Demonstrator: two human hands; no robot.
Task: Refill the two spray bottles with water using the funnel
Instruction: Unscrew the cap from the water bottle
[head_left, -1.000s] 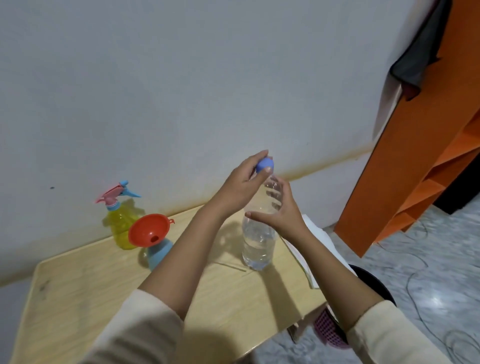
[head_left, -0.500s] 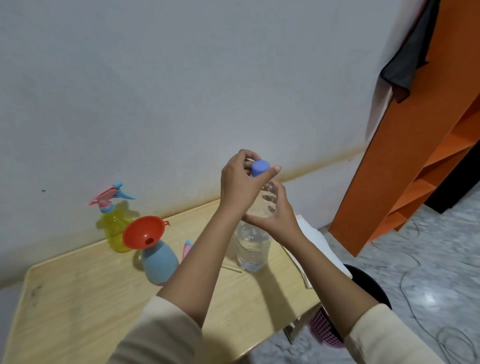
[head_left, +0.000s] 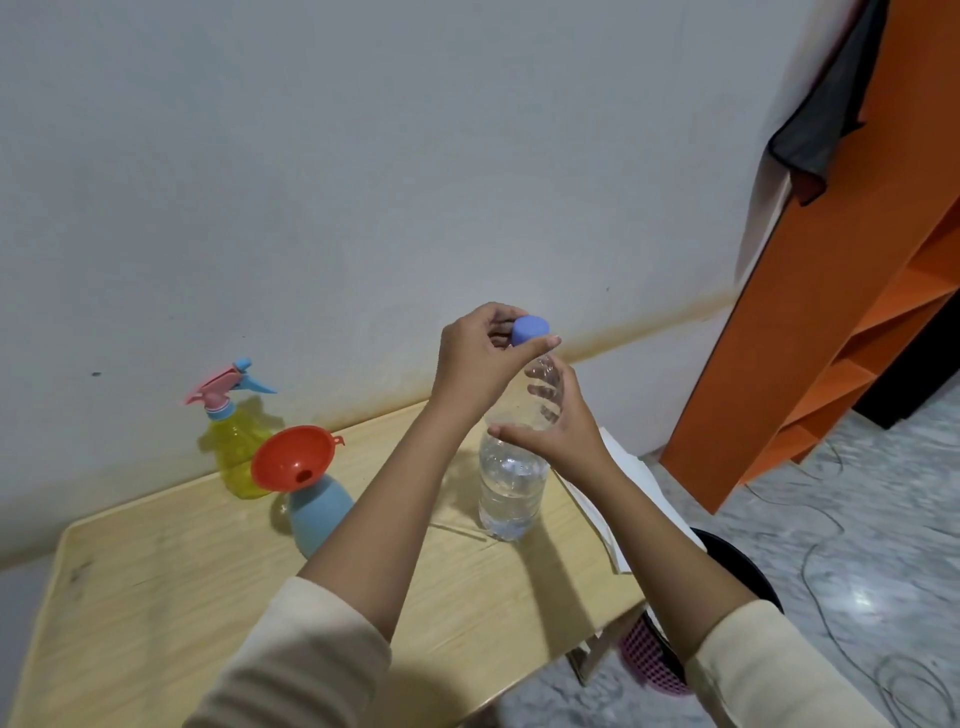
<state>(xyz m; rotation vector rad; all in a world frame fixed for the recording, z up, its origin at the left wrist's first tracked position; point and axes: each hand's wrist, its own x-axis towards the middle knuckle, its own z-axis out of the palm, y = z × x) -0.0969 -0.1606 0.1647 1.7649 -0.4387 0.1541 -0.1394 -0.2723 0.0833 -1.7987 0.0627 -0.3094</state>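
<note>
A clear plastic water bottle (head_left: 511, 488) stands upright on the wooden table (head_left: 156, 597), partly filled. My right hand (head_left: 563, 431) grips its upper body. My left hand (head_left: 478, 364) pinches the blue cap (head_left: 530, 328) at the bottle's top. To the left stands a blue spray bottle (head_left: 322, 512) with an orange funnel (head_left: 291, 460) seated in its neck, tilted toward me. Behind it, by the wall, is a yellow spray bottle (head_left: 236, 447) with its pink and blue trigger head (head_left: 223, 387) on.
White paper (head_left: 631, 470) lies on the table's right edge. A dark round bin (head_left: 743, 564) and a pink basket (head_left: 649, 660) sit on the floor below. An orange shelf unit (head_left: 831, 322) stands at the right, with cables on the marble floor.
My left hand's fingers have curled round the blue cap and turned on it. The right hand keeps its hold on the bottle. The view has shifted slightly.
</note>
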